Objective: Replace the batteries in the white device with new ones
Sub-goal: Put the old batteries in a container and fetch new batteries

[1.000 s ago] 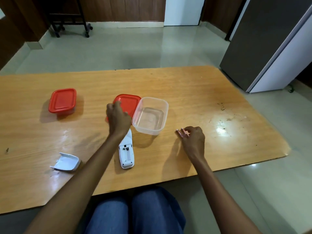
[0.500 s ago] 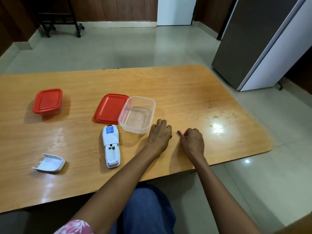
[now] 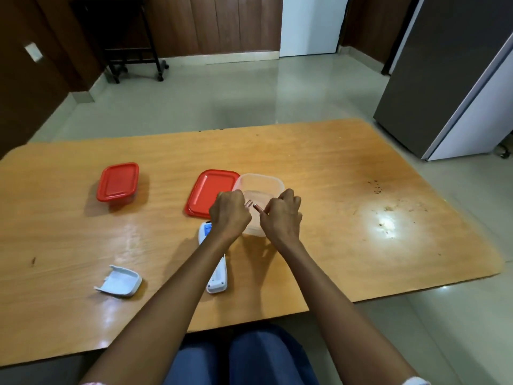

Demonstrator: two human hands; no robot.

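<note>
Meeting above the clear container [image 3: 266, 179], the left hand [image 3: 230, 215] now pinches one battery [image 3: 248, 203], the right hand [image 3: 281, 215] pinches the other battery [image 3: 259, 208]; both look ready for the white device [image 3: 218, 282].

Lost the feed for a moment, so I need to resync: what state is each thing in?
Device: lying flat, cover off.
Cover: detached, lying apart.
Tub: open.
Lid: off, lying flat.
Red box: closed.
Left hand: pinches a battery.
Right hand: pinches a second battery.

Battery cover [image 3: 119, 284] left of device [image 3: 217, 283]
</note>
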